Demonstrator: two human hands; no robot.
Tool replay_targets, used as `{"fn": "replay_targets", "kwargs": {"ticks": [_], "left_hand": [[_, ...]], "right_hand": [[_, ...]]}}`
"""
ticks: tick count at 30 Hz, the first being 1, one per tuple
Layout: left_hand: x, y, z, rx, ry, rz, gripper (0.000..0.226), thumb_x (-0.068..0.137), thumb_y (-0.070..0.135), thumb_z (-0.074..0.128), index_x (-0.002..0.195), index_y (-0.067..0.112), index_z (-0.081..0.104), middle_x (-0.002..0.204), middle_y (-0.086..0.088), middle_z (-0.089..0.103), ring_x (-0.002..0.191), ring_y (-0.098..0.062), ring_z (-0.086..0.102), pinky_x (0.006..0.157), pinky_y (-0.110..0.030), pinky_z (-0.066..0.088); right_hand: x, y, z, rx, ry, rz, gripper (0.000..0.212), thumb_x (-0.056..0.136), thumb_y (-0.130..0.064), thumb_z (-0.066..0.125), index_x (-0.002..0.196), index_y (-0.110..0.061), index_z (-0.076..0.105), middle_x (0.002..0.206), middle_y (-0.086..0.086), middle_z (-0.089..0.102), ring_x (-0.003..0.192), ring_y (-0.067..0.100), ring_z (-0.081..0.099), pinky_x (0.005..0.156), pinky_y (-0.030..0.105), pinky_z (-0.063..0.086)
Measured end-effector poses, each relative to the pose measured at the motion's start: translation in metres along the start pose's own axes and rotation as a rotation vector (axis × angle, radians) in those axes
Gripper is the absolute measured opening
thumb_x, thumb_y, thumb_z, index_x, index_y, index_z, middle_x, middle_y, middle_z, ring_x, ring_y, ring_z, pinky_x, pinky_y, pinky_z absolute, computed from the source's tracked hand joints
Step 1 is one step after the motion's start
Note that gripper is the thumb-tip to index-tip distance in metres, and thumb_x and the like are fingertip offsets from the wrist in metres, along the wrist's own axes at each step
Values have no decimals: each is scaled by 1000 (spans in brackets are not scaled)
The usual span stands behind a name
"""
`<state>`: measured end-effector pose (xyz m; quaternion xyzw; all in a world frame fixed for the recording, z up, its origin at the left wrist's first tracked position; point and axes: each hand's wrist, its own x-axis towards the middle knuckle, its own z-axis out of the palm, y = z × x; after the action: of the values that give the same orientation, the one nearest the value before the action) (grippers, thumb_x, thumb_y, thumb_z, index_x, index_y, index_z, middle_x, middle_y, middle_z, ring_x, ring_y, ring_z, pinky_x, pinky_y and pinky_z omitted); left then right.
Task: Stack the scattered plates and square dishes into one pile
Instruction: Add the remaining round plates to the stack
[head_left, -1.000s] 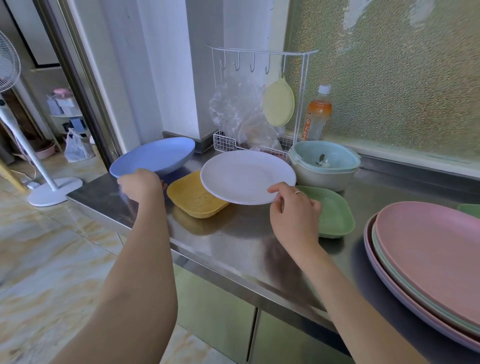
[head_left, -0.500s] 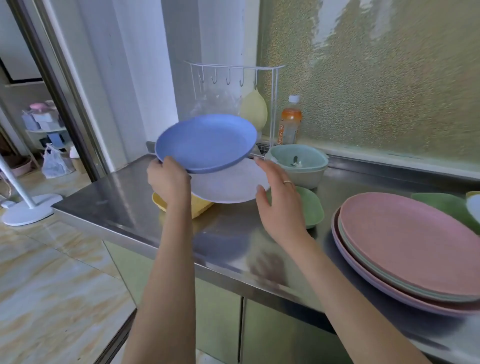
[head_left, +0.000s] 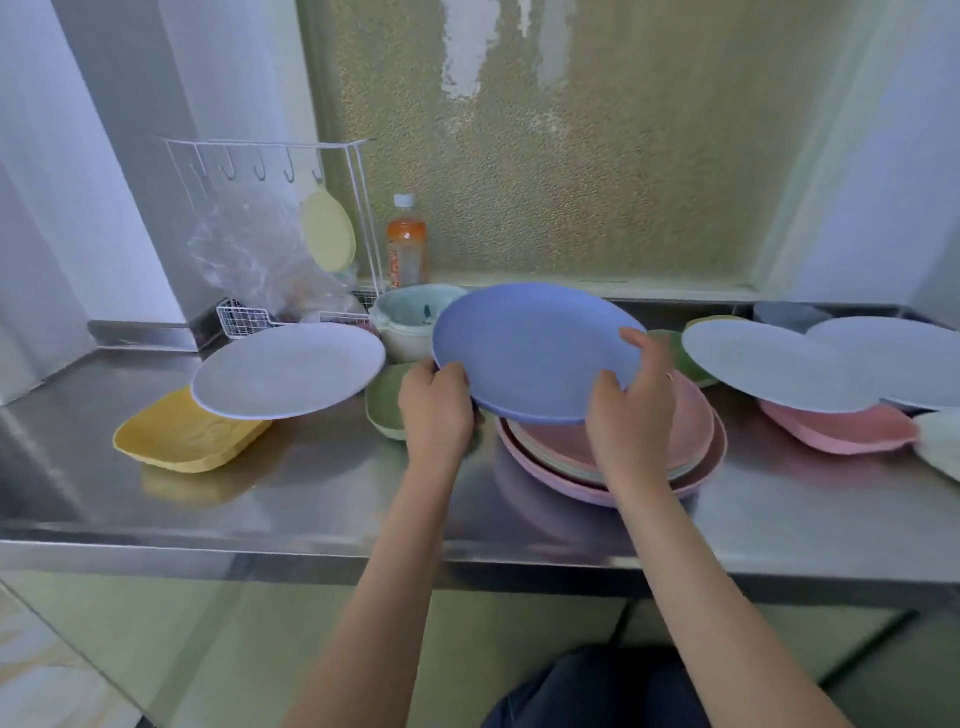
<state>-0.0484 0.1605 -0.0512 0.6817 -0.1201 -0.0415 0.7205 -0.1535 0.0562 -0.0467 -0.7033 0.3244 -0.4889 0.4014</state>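
Note:
I hold a blue round plate (head_left: 530, 348) with both hands, tilted, just above a pile of pink and pale green plates (head_left: 696, 441) on the steel counter. My left hand (head_left: 436, 410) grips its left rim and my right hand (head_left: 631, 415) grips its right rim. A white round plate (head_left: 288, 369) rests on a yellow square dish (head_left: 182, 441) to the left. A green square dish (head_left: 384, 405) lies behind my left hand. Two more white plates (head_left: 779, 364) sit on a pink square dish (head_left: 841, 428) at the right.
A wire rack (head_left: 270, 228) with hooks, a plastic bag and a yellow pad stands at the back left. An orange drink bottle (head_left: 408, 244) and a pale bowl (head_left: 405, 322) stand behind the plates. The counter's front edge (head_left: 311, 556) runs across below.
My left hand carried the blue plate from the left end over to the pink pile. My right hand let go of the white plate and took the blue plate's right rim.

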Motion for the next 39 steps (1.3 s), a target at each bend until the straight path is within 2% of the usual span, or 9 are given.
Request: {"fn": "replay_targets", "kwargs": {"ticks": [4, 10, 14, 17, 22, 25, 30, 36, 39], "left_hand": [[-18, -8, 37, 115, -165, 18, 19, 71, 7, 41, 56, 13, 33, 53, -7, 39, 55, -24, 35, 50, -33, 30], [-22, -29, 45, 498, -226, 72, 23, 80, 17, 44, 76, -4, 50, 84, -27, 59, 81, -44, 54, 54, -32, 28], [-8, -29, 36, 694, -156, 87, 26, 77, 28, 49, 61, 8, 49, 63, -11, 53, 68, -35, 51, 55, -29, 34], [8, -27, 41, 730, -126, 151, 27, 79, 22, 50, 96, 6, 63, 94, -14, 62, 93, -35, 56, 71, -32, 40], [26, -32, 56, 532, -395, 95, 59, 80, -4, 37, 139, 7, 42, 136, -14, 52, 121, -31, 50, 97, -30, 38], [29, -38, 57, 471, -377, 105, 59, 80, -5, 35, 137, 7, 45, 138, -11, 52, 126, -27, 48, 100, -27, 37], [29, -43, 58, 438, -375, 164, 56, 80, -7, 34, 130, 10, 53, 125, -12, 61, 114, -27, 54, 80, -17, 33], [28, -51, 60, 348, -350, 105, 56, 84, -3, 33, 138, 9, 44, 138, -10, 51, 126, -24, 46, 92, -19, 30], [13, -57, 61, 90, -263, 33, 52, 87, 2, 36, 136, 11, 47, 139, -4, 51, 123, -15, 47, 98, -23, 34]], "right_hand": [[11, 23, -35, -132, 67, 75, 59, 76, 10, 37, 125, -20, 48, 155, 6, 22, 144, 17, 15, 102, 23, 24], [11, 50, -53, -166, -27, 236, 66, 76, 9, 35, 138, -13, 38, 150, 11, 30, 138, 28, 26, 112, 40, 27], [17, 53, -52, -218, -52, 208, 65, 74, 7, 38, 136, -11, 39, 140, 13, 42, 126, 30, 40, 98, 34, 37], [26, 55, -55, -258, -71, 235, 66, 76, 3, 40, 141, -8, 31, 142, 14, 41, 127, 33, 40, 102, 42, 38], [42, 61, -60, -295, -145, 291, 60, 83, -1, 37, 142, -5, 28, 143, 16, 42, 129, 34, 40, 100, 39, 38], [41, 68, -59, -327, -135, 270, 59, 85, 2, 34, 143, -6, 30, 143, 15, 42, 130, 34, 39, 102, 40, 37], [42, 74, -56, -347, -109, 248, 57, 86, 1, 32, 142, -10, 33, 142, 13, 44, 130, 35, 37, 106, 46, 36], [41, 79, -56, -294, -76, 248, 58, 87, 0, 31, 144, -13, 31, 145, 10, 42, 133, 32, 37, 108, 42, 35], [40, 81, -54, -270, -54, 237, 56, 89, -2, 33, 144, -13, 32, 146, 10, 40, 134, 29, 36, 107, 38, 33]]}}
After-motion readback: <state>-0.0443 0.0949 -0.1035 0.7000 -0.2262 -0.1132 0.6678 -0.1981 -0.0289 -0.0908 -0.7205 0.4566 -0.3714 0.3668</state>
